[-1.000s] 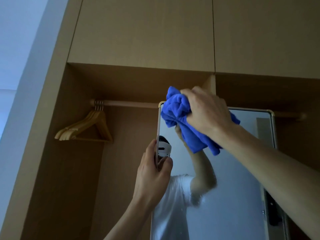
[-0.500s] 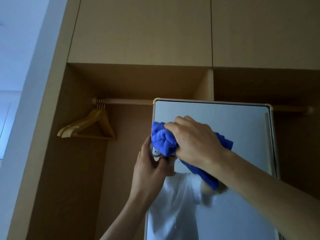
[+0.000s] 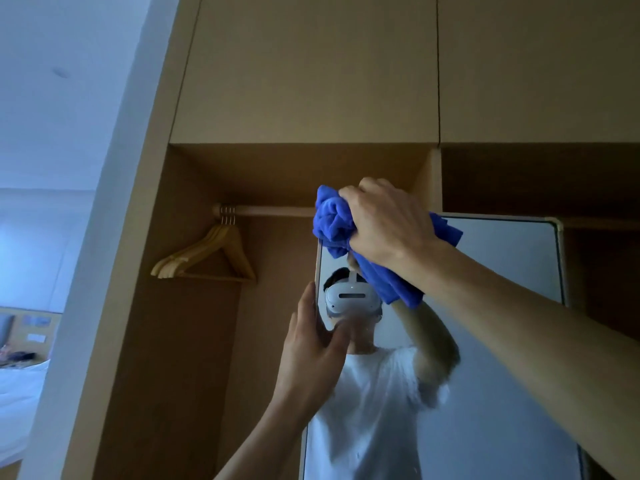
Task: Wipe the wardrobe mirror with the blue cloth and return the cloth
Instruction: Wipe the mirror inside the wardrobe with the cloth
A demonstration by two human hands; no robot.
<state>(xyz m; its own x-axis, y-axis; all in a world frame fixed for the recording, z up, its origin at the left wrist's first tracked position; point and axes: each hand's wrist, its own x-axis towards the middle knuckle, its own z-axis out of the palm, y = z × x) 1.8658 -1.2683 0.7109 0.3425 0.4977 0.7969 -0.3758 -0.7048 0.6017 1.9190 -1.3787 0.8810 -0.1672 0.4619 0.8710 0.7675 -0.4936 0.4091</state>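
The right hand (image 3: 388,226), its grip bunched tight round the blue cloth (image 3: 332,220), presses it on the top-left corner of the upright wardrobe mirror (image 3: 502,306), higher than half a second ago, leaving unwiped glass below and rightward, while the left hand (image 3: 311,355) grips the mirror's left edge.

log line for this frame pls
phase: wiping | right hand: grips blue cloth at mirror top-left corner | left hand: holds mirror left edge | return: not yet done
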